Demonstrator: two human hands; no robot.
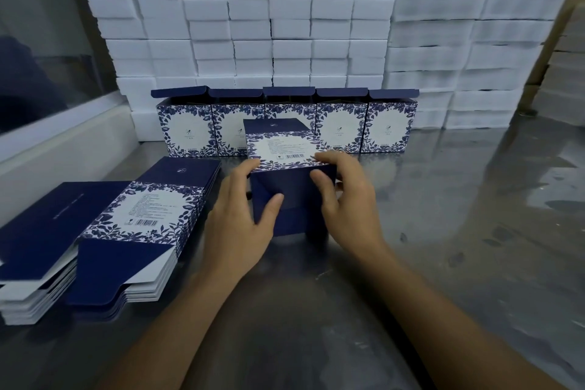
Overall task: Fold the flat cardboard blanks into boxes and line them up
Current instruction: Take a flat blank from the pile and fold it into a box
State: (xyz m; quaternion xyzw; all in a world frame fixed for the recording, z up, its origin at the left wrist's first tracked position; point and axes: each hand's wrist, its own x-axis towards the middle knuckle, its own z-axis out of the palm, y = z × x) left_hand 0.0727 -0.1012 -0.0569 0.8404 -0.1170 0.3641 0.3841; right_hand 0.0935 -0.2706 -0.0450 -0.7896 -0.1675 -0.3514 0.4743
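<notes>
At table centre — L hand point(237, 218) & R hand point(345, 196) fingers curled round half-folded box point(285, 168), pinching flaps.

The table point(459, 199) was smooth grey metal, glossy enough to mirror the stacks behind. The folded boxes point(338, 127) and flat blanks point(126, 215) were matt printed cardboard with raw white edges. The white blocks point(285, 25) looked like rough foam, perhaps.

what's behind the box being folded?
Behind the box in hand stands a row of five folded boxes, lids open. The box hides most of the middle one's front. Behind the row: stacked white blocks.
</notes>
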